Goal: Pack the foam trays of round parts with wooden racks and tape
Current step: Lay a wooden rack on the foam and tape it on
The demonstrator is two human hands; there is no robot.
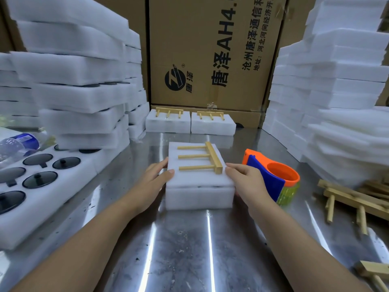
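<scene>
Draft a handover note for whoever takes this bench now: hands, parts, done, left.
Left hand and right hand grip the sides of the foam pack, centre table.
Wooden rack lies on top, no tape visible.
Tape dispenser beside the right hand; spare racks far right.
Done: two racked packs at the back.
Left: tape this pack; open tray of round parts waits left.

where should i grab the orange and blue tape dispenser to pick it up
Take the tape dispenser probably by its round near end, over the tape roll, coming from above with the right hand, which grips the foam block beside it. That end is rounded, open on top and stands free; the narrow far end is likely the cutter.
</scene>
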